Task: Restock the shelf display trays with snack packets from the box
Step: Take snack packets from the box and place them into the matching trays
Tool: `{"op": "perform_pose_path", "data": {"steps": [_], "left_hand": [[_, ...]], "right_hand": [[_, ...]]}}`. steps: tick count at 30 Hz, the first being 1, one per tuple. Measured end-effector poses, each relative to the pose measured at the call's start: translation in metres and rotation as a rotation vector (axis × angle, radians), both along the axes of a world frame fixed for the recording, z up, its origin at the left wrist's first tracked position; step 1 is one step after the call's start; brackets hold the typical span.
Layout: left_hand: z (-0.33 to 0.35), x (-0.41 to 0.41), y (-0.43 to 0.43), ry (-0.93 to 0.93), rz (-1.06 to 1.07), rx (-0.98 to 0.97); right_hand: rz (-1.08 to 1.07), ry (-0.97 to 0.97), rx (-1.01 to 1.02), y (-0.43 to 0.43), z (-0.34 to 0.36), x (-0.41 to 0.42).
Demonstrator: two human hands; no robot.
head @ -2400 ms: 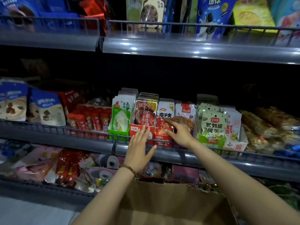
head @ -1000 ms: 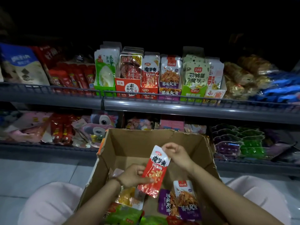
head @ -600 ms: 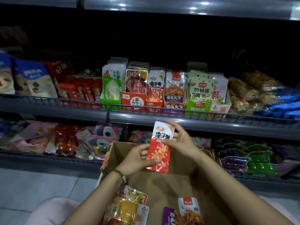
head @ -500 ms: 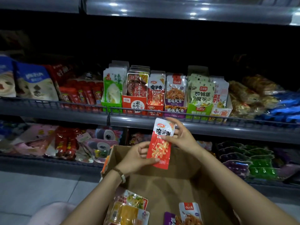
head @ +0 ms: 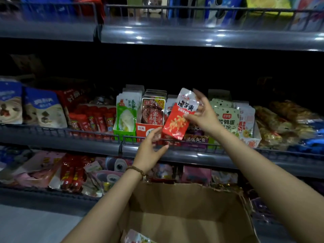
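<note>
Lifted from the brown cardboard box at bottom, the light, limp, likely slippery red-and-white foil snack packet hangs mid-frame before the shelf's red cardboard tray, its side seam, the best hold, pinched by the right hand, the left hand spread open just below.

At far left I see blue-and-white bags standing upright, with red stick packs just right of them. Clear-wrapped pastries are piled at the far right, with blue packs in front of them. Lower down I make out long red packets, eyeball-printed packs beside them, and pale floor.
</note>
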State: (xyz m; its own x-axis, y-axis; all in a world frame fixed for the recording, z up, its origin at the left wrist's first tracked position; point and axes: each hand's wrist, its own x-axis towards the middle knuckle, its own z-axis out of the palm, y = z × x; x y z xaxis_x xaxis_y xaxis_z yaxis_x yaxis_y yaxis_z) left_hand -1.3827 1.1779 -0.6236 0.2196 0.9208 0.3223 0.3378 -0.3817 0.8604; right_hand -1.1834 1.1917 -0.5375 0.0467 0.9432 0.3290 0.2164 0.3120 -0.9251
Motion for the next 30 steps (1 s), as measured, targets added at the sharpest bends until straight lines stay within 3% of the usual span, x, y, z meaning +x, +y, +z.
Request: {"op": "perform_pose_path", "data": {"steps": [4, 8, 10, 12, 19, 23, 27, 30], "left_hand": [[-0.002, -0.001, 0.018, 0.514, 0.08, 0.244], [-0.014, 0.0, 0.025, 0.709, 0.109, 0.249], [-0.017, 0.001, 0.026, 0.732, 0.13, 0.259], [-0.019, 0.002, 0.027, 0.739, 0.134, 0.267], [-0.018, 0.001, 0.021, 0.765, 0.109, 0.247], [-0.025, -0.002, -0.003, 0.678, 0.114, 0.274], [-0.061, -0.005, -0.05, 0.618, 0.032, 0.256], [-0.099, -0.009, -0.09, 0.644, -0.059, 0.182]], "right_hand": [[-0.083, -0.135, 0.092, 0.038, 0.01, 0.003], [-0.007, -0.371, -0.019, 0.059, -0.012, -0.002], [0.014, -0.575, -0.071, 0.059, -0.025, -0.008], [-0.005, -0.637, -0.079, 0.058, -0.032, -0.01], [-0.113, -0.481, -0.044, 0.051, -0.036, -0.011], [-0.212, -0.414, 0.039, 0.01, -0.037, -0.008], [-0.006, -0.234, -0.071, -0.061, -0.066, 0.004], [0.177, -0.295, -0.308, -0.11, -0.109, 0.012]]}}
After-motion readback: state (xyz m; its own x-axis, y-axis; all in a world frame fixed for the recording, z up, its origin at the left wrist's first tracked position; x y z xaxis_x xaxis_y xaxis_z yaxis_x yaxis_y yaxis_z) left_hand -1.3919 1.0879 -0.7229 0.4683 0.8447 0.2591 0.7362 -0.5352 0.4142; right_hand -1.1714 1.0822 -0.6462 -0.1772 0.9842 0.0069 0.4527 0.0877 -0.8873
